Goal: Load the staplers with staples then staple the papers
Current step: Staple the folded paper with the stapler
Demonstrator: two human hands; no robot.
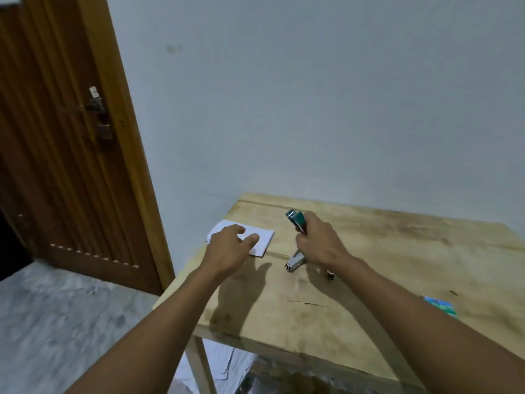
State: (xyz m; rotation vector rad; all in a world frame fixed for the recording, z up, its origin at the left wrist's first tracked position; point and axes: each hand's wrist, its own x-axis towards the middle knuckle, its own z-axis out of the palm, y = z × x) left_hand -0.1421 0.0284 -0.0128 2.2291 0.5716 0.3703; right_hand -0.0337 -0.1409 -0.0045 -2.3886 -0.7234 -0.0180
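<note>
While the right hand (pixel 318 243) curls round a teal metal stapler (pixel 295 220), raised above the pale wooden table (pixel 397 251) with its long axis slanting up and away leftward, the left hand (pixel 230 245), fingers loosely spread, is over the small white paper stack (pixel 265 237) at the table's far-left corner.

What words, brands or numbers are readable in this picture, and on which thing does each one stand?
No text can be read here.
Box at the table's right edge: coloured print, too blurred to read.
Green stapler gripped in the right hand: no mark legible.
Grey stapler on the table: no mark legible.
Papers by the left hand: no print visible.
</note>
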